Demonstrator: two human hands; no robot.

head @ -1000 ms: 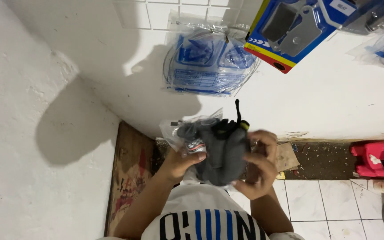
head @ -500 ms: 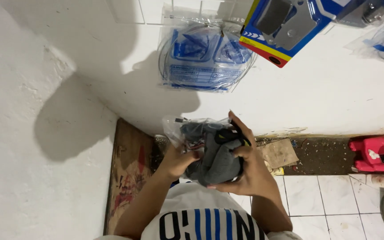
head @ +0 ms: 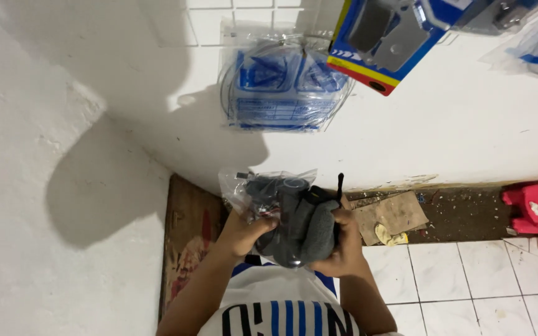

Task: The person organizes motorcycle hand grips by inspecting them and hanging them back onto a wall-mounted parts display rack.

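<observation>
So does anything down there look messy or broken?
Yes. Crumbs and bits of debris litter the bare brown strip at the foot of the wall, beside a torn scrap of cardboard. The wall's lower edge looks chipped and stained there.

Both hands close together, left hand (head: pixel 244 231) and right hand (head: pixel 342 249) clenched, forearms raised.

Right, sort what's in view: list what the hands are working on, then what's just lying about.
In hand:
- left hand
- right hand
- clear plastic bag of dark parts
- grey rounded part

Lying about:
- hanging clear packet with blue print
- blue-and-yellow carded pack
- red plastic object
- cardboard scrap
</observation>
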